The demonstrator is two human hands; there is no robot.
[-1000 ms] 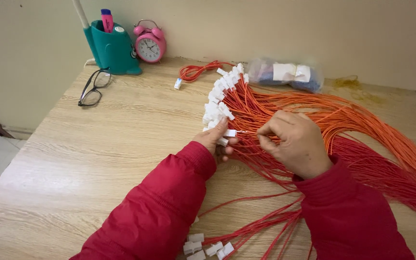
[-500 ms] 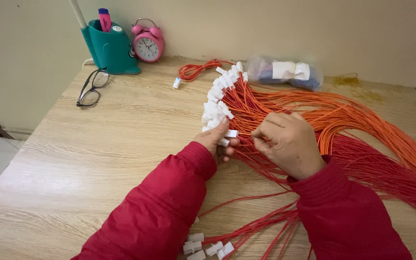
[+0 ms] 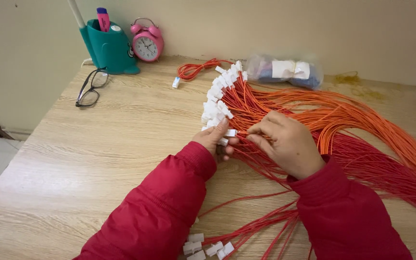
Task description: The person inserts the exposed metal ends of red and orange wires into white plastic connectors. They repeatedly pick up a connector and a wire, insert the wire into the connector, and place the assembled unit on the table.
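Pinching one white plug (image 3: 230, 133) between both hands, at the near end of the plug row (image 3: 219, 98) on the table (image 3: 121, 144). Left hand (image 3: 216, 139): thumb and fingers pressed together around the plug's left end. Right hand (image 3: 285, 142): fingertips closed on the red wire (image 3: 244, 133) just beside the plug, pinching it

Change against a second ago: right hand has slid left and closed the gap to the left hand, so fingertips of both now nearly meet at the plug. Left hand barely moved. Plug row and wire fan (image 3: 343, 125) look unchanged. Reads as work concentrated on this single plug, rest of the bundle untouched

Outward: red and orange wires spread right and toward the camera, a second clump of plugs (image 3: 205, 246) at the bottom edge between the red sleeves. One loose plug (image 3: 175, 83) sits apart by a small red coil (image 3: 196, 69). Clear bag (image 3: 285, 71) at the back, glasses (image 3: 91, 87), teal holder (image 3: 109, 48) and pink clock (image 3: 147, 43) back left

Hard to tell: plug detail hidden by fingers, can't see whether the wire is seated. Right end of the wires cut off by frame. Bag contents blurred
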